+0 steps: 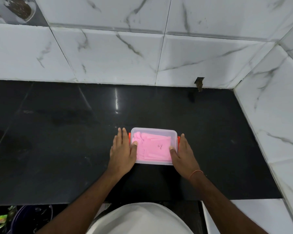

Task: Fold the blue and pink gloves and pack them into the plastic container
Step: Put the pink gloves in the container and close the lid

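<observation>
A clear plastic container [173,134] with orange side clips stands on the black countertop, its translucent lid on top. Pink glove material [152,147] fills it and shows through the lid; no blue glove is visible. My left hand [122,151] lies flat against the container's left side, fingers over the left clip and thumb resting on the lid. On the other side my right hand [184,152] presses the same way, thumb on the lid's right edge. Both hands flank the container.
The black countertop [57,141] runs left and right, bounded by white marble-pattern tile walls at the back [108,56] and right [269,115]. A dark bucket [32,217] and green packaging [0,218] sit below the counter's front edge at lower left.
</observation>
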The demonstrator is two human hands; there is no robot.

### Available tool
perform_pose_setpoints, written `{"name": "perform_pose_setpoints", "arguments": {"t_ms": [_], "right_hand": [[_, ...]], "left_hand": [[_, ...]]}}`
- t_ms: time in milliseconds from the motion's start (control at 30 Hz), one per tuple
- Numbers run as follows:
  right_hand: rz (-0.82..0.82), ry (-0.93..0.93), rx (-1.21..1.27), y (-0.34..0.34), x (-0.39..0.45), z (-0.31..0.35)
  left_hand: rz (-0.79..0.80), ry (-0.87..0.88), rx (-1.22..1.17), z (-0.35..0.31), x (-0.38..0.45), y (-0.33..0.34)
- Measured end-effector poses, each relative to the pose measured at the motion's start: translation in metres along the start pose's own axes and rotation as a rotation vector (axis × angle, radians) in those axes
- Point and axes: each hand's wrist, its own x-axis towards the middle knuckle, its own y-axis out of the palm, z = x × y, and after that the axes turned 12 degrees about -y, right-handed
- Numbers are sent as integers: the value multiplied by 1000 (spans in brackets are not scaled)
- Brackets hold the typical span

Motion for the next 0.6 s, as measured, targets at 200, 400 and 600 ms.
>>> {"name": "perform_pose_setpoints", "arguments": {"t_ms": [200, 400, 600], "right_hand": [[-66, -329, -380, -9, 27, 6], [38, -448, -565, 7, 42, 9], [35, -450, -552, 12, 43, 3]], "left_hand": [[-240, 338, 391, -35, 10, -9], [-95, 352, 598, -33, 19, 10], [-105, 340, 629, -33, 18, 9]]}}
